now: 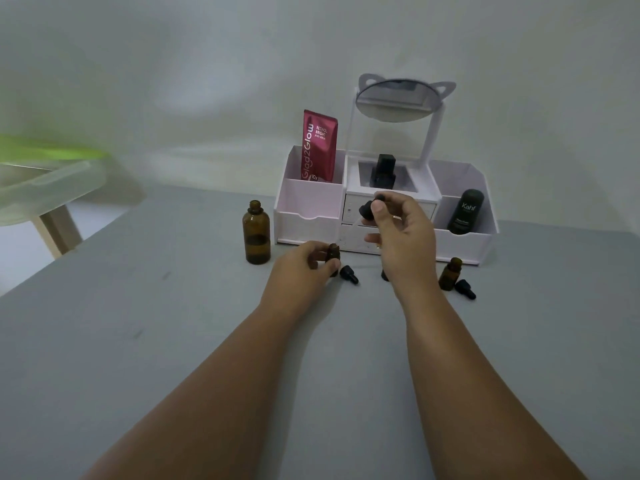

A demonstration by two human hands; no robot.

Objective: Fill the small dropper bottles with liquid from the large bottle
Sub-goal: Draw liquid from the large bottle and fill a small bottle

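right hand [401, 237] is pinching a black-bulbed dropper [369, 209] between thumb and fingertips, holding it raised above the table [173, 341]; its glass tube is showing only faintly against the white organiser [308, 202], so whether it is carrying liquid is not something i can tell. left hand [304, 268] is curling round a small dropper bottle [333, 252], steadying it upright on the table with its mouth uncapped. the large bottle [256, 237] is standing open just to the left of that hand, looking roughly a third full. a loose cap [349, 274] is lying beside the held bottle. a second small bottle [450, 273] is waiting open to the right with another cap [465, 289] lying just beside it.

judging by this, the transfer step is under way: the dropper is serving as the carrier between large bottle and small one. the next move is calling for lining the tube's tip up over the narrow neck and squeezing gently while the left hand is keeping the bottle from tipping.
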